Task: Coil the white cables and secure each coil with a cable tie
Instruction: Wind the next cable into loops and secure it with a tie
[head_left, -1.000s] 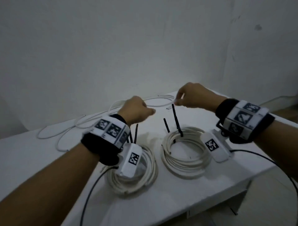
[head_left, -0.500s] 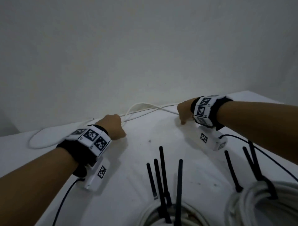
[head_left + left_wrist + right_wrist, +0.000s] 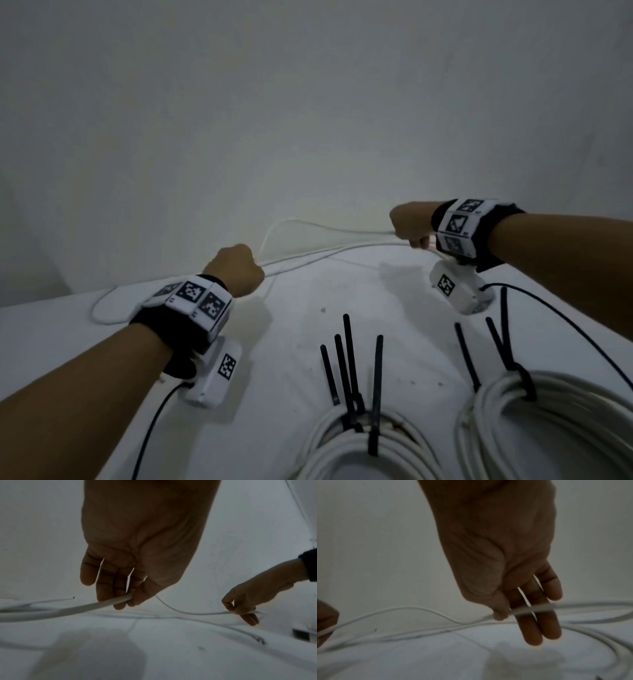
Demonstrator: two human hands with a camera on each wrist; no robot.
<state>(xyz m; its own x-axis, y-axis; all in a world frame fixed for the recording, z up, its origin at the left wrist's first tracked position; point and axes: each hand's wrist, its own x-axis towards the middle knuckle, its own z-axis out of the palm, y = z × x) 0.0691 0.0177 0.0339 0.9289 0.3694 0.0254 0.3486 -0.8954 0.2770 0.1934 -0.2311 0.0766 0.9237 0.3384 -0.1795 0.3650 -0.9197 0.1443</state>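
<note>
A loose white cable point(image 3: 329, 255) runs above the white table point(image 3: 294, 329) between my two hands. My left hand point(image 3: 239, 270) grips it at mid-left; in the left wrist view the left hand point(image 3: 120, 596) has its fingers curled round the cable point(image 3: 77, 607). My right hand point(image 3: 409, 224) pinches the cable at the back right; the right wrist view shows thumb and fingers of the right hand point(image 3: 513, 612) closed on the cable point(image 3: 419, 609). More of this cable point(image 3: 102, 308) loops on the table at the left. Two finished white coils, one point(image 3: 356, 452) and another point(image 3: 548, 428), lie near me, bound with black cable ties point(image 3: 349, 373).
A plain grey wall point(image 3: 308, 120) rises just behind the table. A cut cable end point(image 3: 260, 641) lies on the table between the hands. Black camera leads point(image 3: 565, 329) trail from both wrists. Tie tails point(image 3: 503, 342) stick up from the right coil.
Both hands have moved away from the coils toward the far side of the table and spread apart, drawing the loose cable out between them. The view has tilted closer over the coils.
</note>
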